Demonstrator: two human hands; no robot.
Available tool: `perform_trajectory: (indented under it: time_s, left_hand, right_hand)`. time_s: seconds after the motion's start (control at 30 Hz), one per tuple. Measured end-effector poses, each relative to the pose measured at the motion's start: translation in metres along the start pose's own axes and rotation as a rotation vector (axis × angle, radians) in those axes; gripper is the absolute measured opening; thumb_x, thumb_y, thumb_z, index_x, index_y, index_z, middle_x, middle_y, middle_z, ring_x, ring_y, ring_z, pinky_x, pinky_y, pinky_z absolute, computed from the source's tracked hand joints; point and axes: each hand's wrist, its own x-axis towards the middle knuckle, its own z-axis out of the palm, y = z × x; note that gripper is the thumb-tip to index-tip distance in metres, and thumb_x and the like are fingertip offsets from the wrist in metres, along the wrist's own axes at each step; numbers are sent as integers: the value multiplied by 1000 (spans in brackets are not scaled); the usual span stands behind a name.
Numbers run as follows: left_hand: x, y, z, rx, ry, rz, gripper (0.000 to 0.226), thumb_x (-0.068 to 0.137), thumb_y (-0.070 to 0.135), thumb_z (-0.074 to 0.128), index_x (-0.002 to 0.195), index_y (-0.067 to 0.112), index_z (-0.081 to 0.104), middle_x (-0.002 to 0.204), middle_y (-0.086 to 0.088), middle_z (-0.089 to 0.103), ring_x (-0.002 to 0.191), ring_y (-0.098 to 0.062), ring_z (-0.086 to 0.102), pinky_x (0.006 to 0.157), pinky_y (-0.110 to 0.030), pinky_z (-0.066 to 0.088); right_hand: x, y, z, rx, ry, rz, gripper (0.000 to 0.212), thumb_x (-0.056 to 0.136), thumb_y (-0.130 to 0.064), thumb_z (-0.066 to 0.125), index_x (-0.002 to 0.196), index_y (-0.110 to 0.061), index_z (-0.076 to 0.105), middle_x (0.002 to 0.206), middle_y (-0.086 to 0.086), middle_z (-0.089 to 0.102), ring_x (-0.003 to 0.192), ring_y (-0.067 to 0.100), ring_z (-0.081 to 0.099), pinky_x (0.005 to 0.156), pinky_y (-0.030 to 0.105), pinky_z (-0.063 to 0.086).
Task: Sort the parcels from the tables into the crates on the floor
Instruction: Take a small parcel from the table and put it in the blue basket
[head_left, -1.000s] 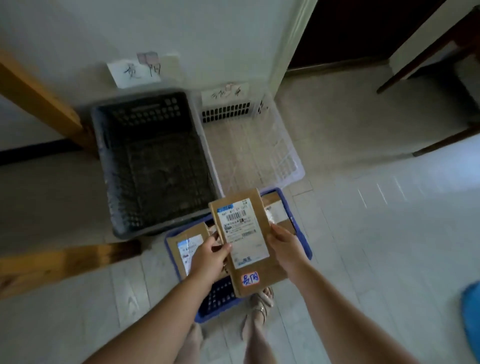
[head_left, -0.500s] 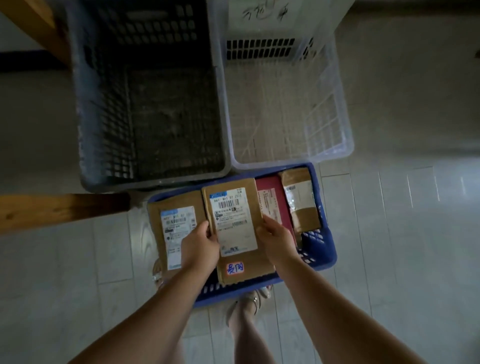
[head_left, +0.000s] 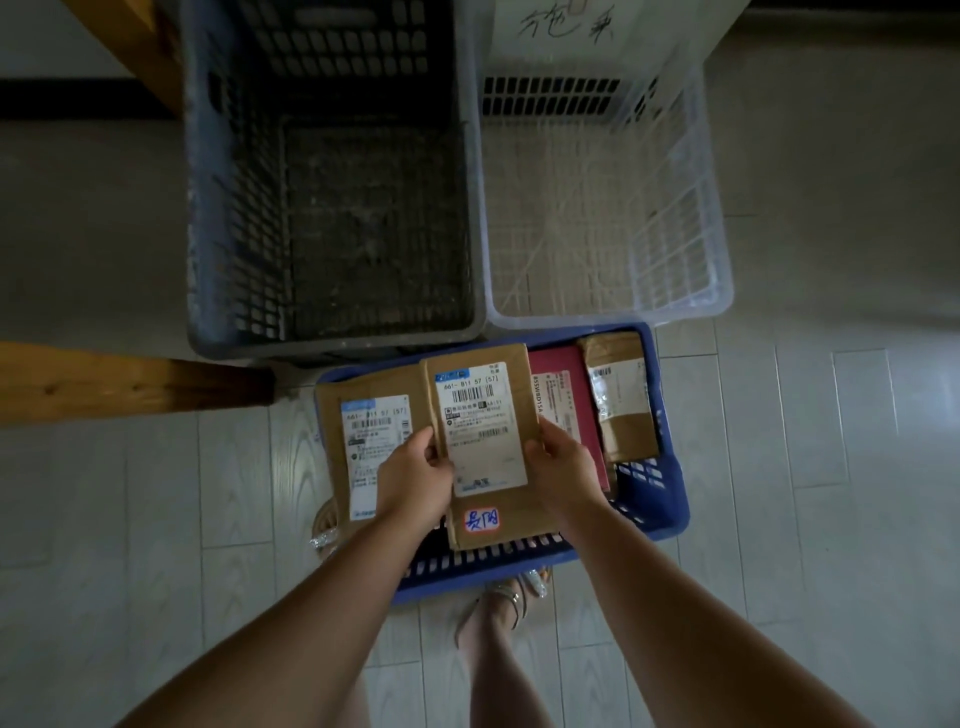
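Note:
I hold a brown cardboard parcel (head_left: 485, 452) with a white shipping label and a small red-edged sticker over the blue crate (head_left: 670, 499) on the floor. My left hand (head_left: 415, 475) grips its left edge, my right hand (head_left: 563, 467) its right edge. Inside the blue crate lie another brown parcel (head_left: 358, 421) at the left, a dark red flat parcel (head_left: 558, 395) and a small brown pouch (head_left: 621, 395) at the right. Beyond stand a dark grey crate (head_left: 332, 176) and a clear white crate (head_left: 608, 208), both with nothing inside.
A wooden beam (head_left: 130, 382) juts in from the left beside the blue crate, and another wooden leg (head_left: 140, 47) rises at the top left. A handwritten paper sign (head_left: 563, 26) hangs above the clear crate. My sandalled feet (head_left: 511, 603) stand on the pale tiled floor.
My view has dropped and closed in on the crates. The parcel in both hands has come down lower over the blue crate, whose red parcel and pouch now show.

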Motion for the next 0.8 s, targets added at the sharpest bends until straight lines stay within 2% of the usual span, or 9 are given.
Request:
perform_trajectory:
  time_s: [0.17, 0.3, 0.4, 0.47, 0.57, 0.63, 0.7, 0.77, 0.8]
  left_hand:
    - [7, -4, 2, -126, -5, -24, 28, 92, 14, 54, 118, 22, 58, 108, 3, 64, 89, -11, 55, 73, -25, 44]
    - [8, -8, 1, -124, 30, -2, 33, 93, 18, 54, 126, 22, 57, 114, 1, 65, 92, -11, 56, 80, -27, 47]
    - [3, -21, -6, -98, 228, 16, 28, 94, 24, 52, 121, 22, 61, 114, 1, 65, 98, -16, 62, 88, -36, 51]
    - [6, -33, -14, -126, 378, -2, 24, 94, 24, 51, 116, 19, 62, 113, -3, 65, 97, -19, 62, 84, -38, 53]
    - [16, -52, -31, -146, 507, -141, 34, 93, 29, 54, 123, 14, 54, 123, -12, 53, 102, -27, 58, 79, -37, 49]
    - [24, -62, -40, -161, 455, -317, 53, 91, 37, 55, 137, 14, 41, 132, -13, 46, 111, -33, 54, 84, -43, 49]
    - [34, -68, -43, -255, 292, -457, 64, 91, 46, 52, 143, 14, 31, 126, -11, 51, 107, -33, 57, 75, -42, 52]
    - [44, -68, -44, -431, 133, -492, 60, 92, 52, 48, 137, 13, 38, 110, -10, 60, 89, -27, 61, 60, -34, 46]
    - [49, -70, -44, -498, 91, -474, 56, 91, 54, 48, 130, 14, 43, 106, -10, 63, 83, -25, 62, 60, -33, 46]
  right_hand:
    - [4, 4, 11, 25, 83, -32, 41, 98, -13, 42, 137, -25, 50, 118, 3, 63, 94, 17, 63, 66, 21, 54]
    - [7, 3, 8, 59, 53, -52, 41, 96, -7, 42, 129, -24, 56, 104, -1, 66, 83, 10, 63, 57, 15, 52]
    - [9, -4, 0, 134, 14, -71, 43, 93, -7, 50, 129, -29, 54, 114, -4, 64, 91, 12, 64, 68, 25, 57]
    - [11, -8, -1, 61, 154, -112, 45, 92, -15, 56, 135, -28, 49, 129, -3, 56, 106, 15, 58, 80, 32, 55]
    - [2, -18, -1, -80, 396, -228, 42, 92, -20, 56, 134, -22, 49, 135, 2, 51, 122, 21, 49, 103, 42, 42]
    - [-11, -26, 4, -204, 413, -357, 42, 93, -19, 55, 135, -17, 49, 138, 4, 47, 128, 22, 42, 107, 37, 35]
    - [-19, -34, 15, -364, 313, -475, 45, 94, -19, 54, 138, -17, 46, 144, 5, 41, 136, 22, 34, 111, 37, 30]
    - [-20, -35, 29, -502, 197, -507, 49, 95, -21, 52, 143, -18, 40, 153, 7, 31, 143, 23, 21, 117, 39, 20]
    - [-18, -35, 34, -562, 159, -499, 51, 96, -23, 50, 145, -20, 37, 156, 7, 24, 146, 23, 13, 118, 38, 13]
